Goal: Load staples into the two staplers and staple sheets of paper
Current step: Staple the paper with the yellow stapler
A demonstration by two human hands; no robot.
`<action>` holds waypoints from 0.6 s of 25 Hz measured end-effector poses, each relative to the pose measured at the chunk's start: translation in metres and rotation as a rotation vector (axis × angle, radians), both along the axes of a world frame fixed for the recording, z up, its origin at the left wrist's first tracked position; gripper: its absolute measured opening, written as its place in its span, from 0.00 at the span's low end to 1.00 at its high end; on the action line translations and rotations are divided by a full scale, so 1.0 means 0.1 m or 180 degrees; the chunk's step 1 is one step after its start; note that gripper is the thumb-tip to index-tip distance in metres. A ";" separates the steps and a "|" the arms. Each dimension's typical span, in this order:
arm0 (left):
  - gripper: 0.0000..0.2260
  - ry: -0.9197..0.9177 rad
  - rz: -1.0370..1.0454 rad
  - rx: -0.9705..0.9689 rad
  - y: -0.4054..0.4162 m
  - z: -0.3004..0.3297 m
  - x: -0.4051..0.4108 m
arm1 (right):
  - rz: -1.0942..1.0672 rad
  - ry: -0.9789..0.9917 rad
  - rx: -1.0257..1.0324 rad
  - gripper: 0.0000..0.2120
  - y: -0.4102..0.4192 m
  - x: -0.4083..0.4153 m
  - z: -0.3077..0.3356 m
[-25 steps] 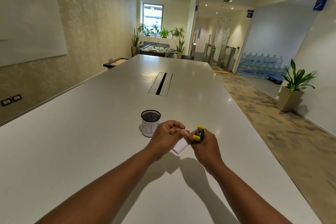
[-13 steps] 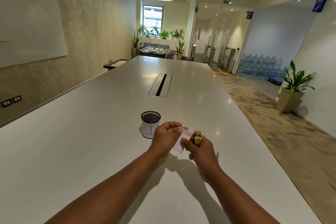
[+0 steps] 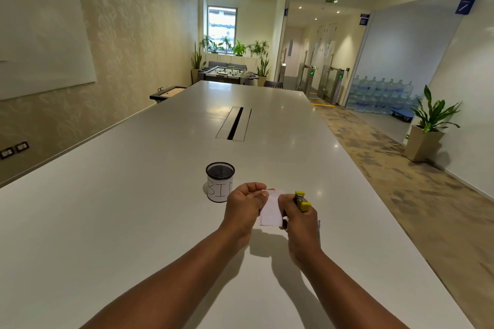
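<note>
My left hand (image 3: pixel 243 208) pinches the top left edge of a small white paper slip (image 3: pixel 272 208) held just above the table. My right hand (image 3: pixel 299 222) grips a small yellow stapler (image 3: pixel 301 200) at the slip's right edge, its nose pointing up and away. The stapler's jaws look parted, with dark metal showing between the yellow parts. The lower half of the stapler is hidden in my fist. Something bluish (image 3: pixel 318 227) peeks out on the table behind my right wrist; what it is I cannot tell. A second stapler is not visible.
A black mesh cup (image 3: pixel 220 181) with a paper label reading "BIN" stands just left of and beyond my left hand. The long white table (image 3: pixel 133 195) has a cable slot (image 3: pixel 234 123) at its middle. Its right edge drops to a carpeted walkway.
The paper slip has swung from a tilted hang under my left hand to a flatter, more squared spread between both hands. The stapler has shifted slightly right of the slip.
</note>
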State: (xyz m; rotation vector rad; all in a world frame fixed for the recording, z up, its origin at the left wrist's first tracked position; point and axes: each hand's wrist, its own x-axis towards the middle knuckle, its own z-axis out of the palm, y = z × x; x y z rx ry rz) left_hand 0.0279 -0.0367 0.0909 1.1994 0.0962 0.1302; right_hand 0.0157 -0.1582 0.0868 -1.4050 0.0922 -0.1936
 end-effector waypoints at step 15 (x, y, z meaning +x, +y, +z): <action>0.05 -0.0114 -0.0594 0.1798 0.12 0.09 0.01 | 0.0393 -0.0365 -0.1594 0.08 -0.19 0.07 0.06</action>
